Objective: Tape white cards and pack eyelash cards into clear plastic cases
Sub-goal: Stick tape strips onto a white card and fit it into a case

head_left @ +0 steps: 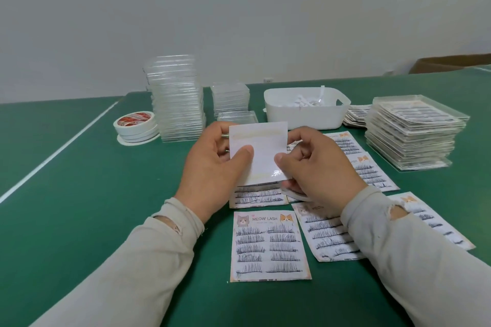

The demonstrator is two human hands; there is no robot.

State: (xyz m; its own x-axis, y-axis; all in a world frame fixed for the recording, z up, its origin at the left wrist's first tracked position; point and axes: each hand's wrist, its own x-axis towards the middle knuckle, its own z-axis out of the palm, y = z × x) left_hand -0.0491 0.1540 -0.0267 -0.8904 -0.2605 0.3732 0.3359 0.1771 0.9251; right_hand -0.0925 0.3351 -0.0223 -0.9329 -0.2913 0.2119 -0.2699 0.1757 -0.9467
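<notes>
Above the green bench, we hold the white card upright between both hands: left hand pinching its left edge, right hand its right. Its long axis runs vertically, with eyelash cards lying directly beneath and clear cases stacked beyond, nearer the left hand.

A green table has a white line on it. On it sit tape rolls, tall piles of clear cases, a white tub, filled cases and lash cards.
</notes>
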